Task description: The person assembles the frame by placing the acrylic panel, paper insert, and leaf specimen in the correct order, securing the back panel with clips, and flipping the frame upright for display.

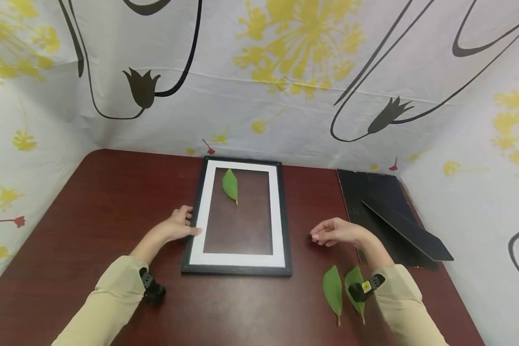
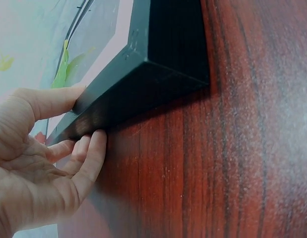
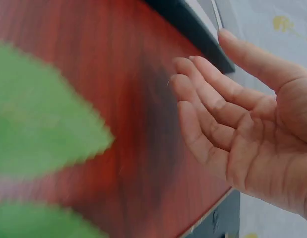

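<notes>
My left hand point(image 1: 177, 225) grips the left side of a black picture frame point(image 1: 238, 270), thumb over the top edge and fingers against the outer side, as the left wrist view shows. A white mat point(image 1: 238, 259) lines the frame. Inside its window, near the upper left, lies a green leaf point(image 1: 230, 184). To the right of the frame, my right hand point(image 1: 339, 231) hovers over the table with relaxed fingers and nothing in them. Just below it lie two more leaves, a left one point(image 1: 333, 290) and a right one point(image 1: 353, 278), the latter partly covered by the wrist camera.
A black backing board point(image 1: 367, 187) lies at the table's right edge, its stand flap point(image 1: 408, 230) sticking up at an angle. The dark red wooden table point(image 1: 112, 206) meets a white patterned cloth point(image 1: 242, 115) at the back and sides.
</notes>
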Demonstrator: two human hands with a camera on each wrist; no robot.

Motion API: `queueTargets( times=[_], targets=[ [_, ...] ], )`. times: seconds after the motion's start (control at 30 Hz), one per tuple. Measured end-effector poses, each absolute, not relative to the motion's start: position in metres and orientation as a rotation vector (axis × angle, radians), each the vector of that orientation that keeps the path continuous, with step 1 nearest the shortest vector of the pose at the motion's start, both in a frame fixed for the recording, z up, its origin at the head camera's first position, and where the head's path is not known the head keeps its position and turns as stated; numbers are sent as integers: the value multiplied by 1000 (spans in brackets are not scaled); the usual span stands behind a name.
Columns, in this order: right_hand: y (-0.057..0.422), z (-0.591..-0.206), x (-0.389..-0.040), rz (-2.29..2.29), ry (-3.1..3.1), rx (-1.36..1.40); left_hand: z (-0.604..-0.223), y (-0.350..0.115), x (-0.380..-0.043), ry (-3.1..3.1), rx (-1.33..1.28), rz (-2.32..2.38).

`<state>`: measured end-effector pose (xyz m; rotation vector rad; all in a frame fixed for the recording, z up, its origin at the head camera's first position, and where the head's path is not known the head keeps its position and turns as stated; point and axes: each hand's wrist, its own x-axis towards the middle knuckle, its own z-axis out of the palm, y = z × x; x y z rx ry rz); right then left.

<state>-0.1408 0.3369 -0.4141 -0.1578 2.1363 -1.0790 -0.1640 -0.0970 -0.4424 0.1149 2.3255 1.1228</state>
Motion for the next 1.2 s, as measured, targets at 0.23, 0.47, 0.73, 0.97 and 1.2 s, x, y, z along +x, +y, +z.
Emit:
queueTargets(
  times=[0.23,0.47,0.73,0.97,1.2],
  targets=[
    [363,-422,-119,-1030,2061,-218,-442,-97,-164,2340,125,1129],
    [375,-432,-107,-1100,1983,-333,-443,-97,-165,2338,121,1137],
    [377,-438,-102,-1187,1881,-428,-443,-97,-164,2331,110,1126],
    [379,-439,-106,-1238,1868,-470,-442,-98,-162,2334,115,1142],
    [371,-434,-120,-1307,1905,-455,-442,-98,-161,2326,109,1150]
  ],
)
